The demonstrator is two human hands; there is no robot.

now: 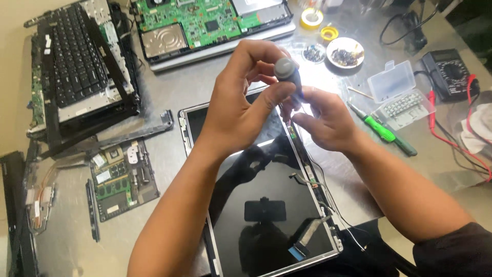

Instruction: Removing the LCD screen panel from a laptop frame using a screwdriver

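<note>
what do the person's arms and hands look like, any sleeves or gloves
Both hands are bare: no gloves, rings or watch show on the left hand or the right hand. The left forearm is uncovered down to the picture's edge. The right arm ends in a dark sleeve pushed up near the elbow.

Both hands raised close together, L hand [241, 97] fingers curled shut, R hand [325, 120] fingertips pinched, forearms angled inward
</note>
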